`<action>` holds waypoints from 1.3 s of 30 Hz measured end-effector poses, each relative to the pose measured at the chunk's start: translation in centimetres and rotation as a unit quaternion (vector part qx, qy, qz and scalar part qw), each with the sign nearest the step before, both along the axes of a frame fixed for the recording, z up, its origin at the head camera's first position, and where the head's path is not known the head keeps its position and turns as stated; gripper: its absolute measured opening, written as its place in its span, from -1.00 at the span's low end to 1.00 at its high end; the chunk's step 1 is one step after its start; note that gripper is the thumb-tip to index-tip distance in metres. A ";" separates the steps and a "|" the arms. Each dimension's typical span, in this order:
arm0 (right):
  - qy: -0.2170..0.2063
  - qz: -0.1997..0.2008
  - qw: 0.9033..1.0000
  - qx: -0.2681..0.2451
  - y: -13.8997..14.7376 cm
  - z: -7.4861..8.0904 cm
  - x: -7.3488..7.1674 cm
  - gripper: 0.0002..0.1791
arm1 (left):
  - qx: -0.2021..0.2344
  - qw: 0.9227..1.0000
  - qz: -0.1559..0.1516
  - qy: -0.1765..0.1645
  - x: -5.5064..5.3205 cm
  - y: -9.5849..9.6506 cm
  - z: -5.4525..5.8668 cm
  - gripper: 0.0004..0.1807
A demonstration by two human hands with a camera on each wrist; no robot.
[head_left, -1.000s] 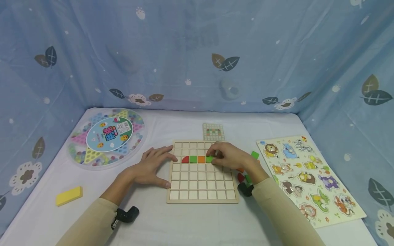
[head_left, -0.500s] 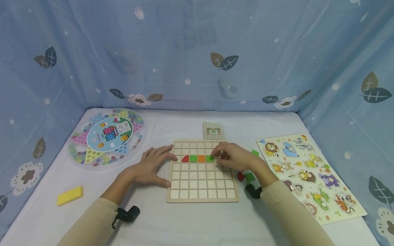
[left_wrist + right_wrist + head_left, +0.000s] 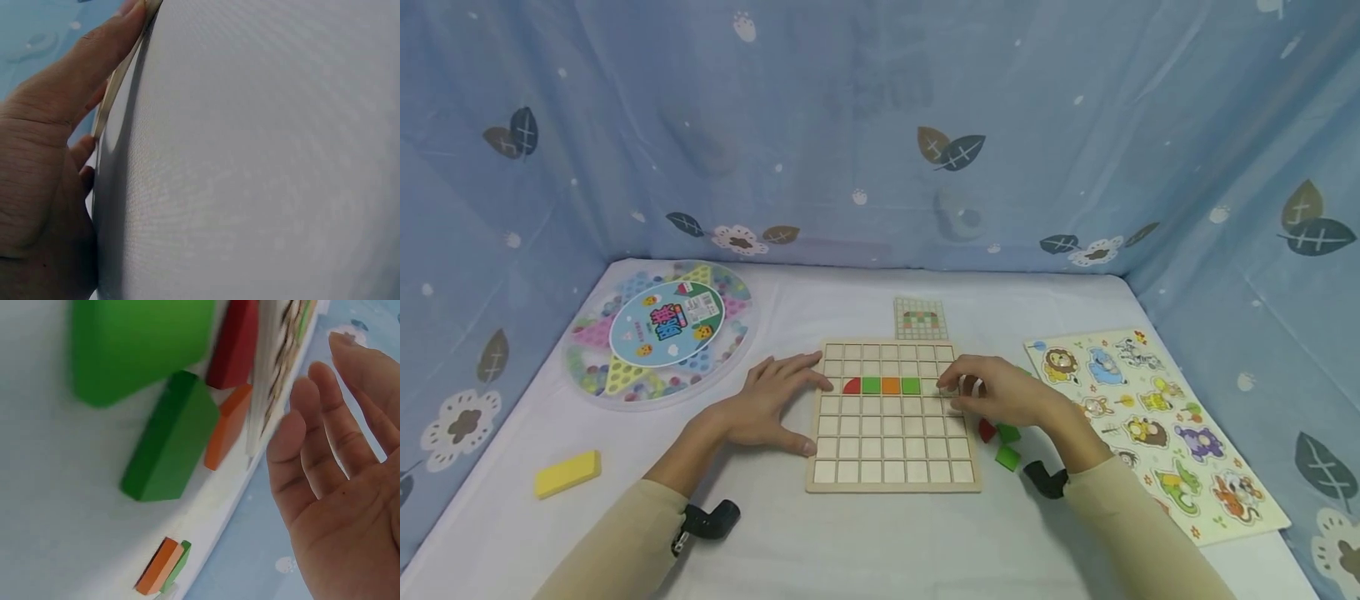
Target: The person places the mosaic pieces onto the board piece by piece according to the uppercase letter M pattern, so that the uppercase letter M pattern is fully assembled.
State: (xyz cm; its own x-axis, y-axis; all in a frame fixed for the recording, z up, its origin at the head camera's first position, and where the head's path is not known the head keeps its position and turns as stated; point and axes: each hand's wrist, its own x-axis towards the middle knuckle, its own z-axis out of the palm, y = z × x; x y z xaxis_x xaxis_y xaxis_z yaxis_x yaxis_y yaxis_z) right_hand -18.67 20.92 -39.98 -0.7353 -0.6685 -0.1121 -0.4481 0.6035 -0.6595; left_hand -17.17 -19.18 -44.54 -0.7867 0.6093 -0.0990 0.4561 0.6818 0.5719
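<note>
A wooden grid board lies on the white table. In one of its rows sit a red quarter-round piece, a green square, an orange square and another green square, side by side. My left hand rests at the board's left edge with fingers spread, thumb and fingertips touching the frame. Over the right side of the board hovers my right hand, fingers loosely bent and holding nothing. Beside the board lie a loose red piece and green blocks; an orange block shows in the right wrist view.
Behind the board lies a small pattern card. An animal puzzle board is at the right. A round marble game box stands at the back left, with a yellow block nearer the front.
My right hand has let go of the second green square, which now sits in the row, and has moved right, uncovering loose pieces. The left hand has stayed put.
</note>
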 end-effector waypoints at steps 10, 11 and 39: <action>0.000 0.007 1.000 -0.019 1.0 0.1 1.0 -0.71 | -0.003 1.000 0.002 -0.005 0.2 0.1 0.0 -0.08; 0.002 0.007 1.000 -0.016 1.1 0.1 1.1 -0.71 | -0.003 1.000 0.002 -0.005 0.2 0.1 0.0 -0.08; -0.021 0.000 0.999 -0.040 4.2 -1.4 3.2 -0.64 | -0.004 1.000 0.000 0.000 0.1 0.1 0.4 -0.08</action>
State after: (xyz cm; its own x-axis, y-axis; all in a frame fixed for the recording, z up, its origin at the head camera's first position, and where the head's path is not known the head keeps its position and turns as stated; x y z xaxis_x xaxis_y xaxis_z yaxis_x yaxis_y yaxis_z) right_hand -15.50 25.09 -41.39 -0.7310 -0.6764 -0.0902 -0.4186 0.5488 -0.7236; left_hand -17.10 -19.09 -44.15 -0.7864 0.6088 -0.1046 0.4559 0.6863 0.5667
